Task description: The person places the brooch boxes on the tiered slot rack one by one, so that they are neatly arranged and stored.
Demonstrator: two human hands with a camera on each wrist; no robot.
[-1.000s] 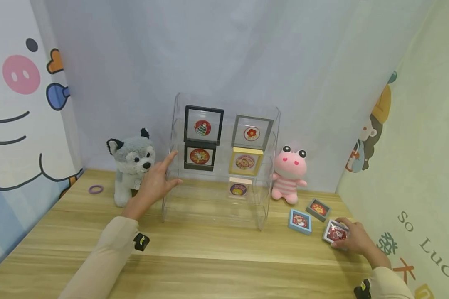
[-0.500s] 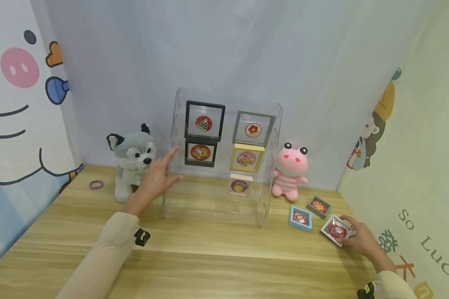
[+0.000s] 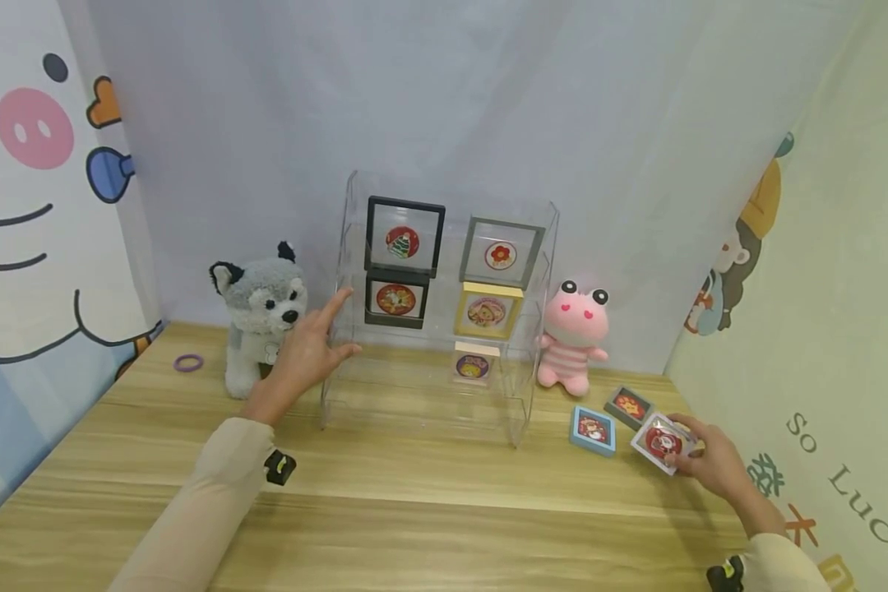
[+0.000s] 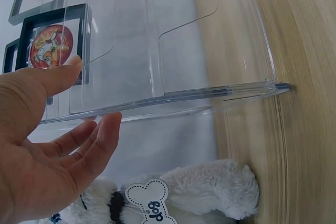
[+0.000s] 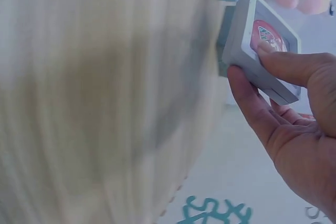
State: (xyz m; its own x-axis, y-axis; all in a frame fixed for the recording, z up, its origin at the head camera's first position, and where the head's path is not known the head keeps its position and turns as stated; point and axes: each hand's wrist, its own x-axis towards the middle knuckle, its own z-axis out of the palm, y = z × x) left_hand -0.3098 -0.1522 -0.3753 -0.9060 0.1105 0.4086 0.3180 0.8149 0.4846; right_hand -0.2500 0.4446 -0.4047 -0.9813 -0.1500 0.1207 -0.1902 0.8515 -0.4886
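Observation:
On the right, my right hand [image 3: 713, 460] pinches a white square display frame [image 3: 662, 442] holding a round red badge, tilted above the table. In the right wrist view the thumb lies on the frame's face and fingers support its edge. My left hand [image 3: 308, 352] is at the left side of a clear acrylic display rack [image 3: 385, 411], thumb and fingers spread on either side of the side panel [image 4: 173, 97]; whether they press it I cannot tell. The rack bears a large black frame [image 3: 370, 238], a smaller black frame [image 3: 373, 316], a grey frame [image 3: 466, 255], a yellow frame [image 3: 514, 316] and a cream frame [image 3: 476, 351].
A blue frame [image 3: 592, 431] and a dark grey frame [image 3: 628, 407] lie on the wooden table [image 3: 429, 510]. A pink plush toy [image 3: 573, 345] sits right of the rack, a husky plush [image 3: 255, 308] left. A purple ring [image 3: 188, 363] lies far left.
My right hand has lifted and tilted the white frame, bringing it slightly up and left toward the dark grey one. My left hand stays at the rack's side.

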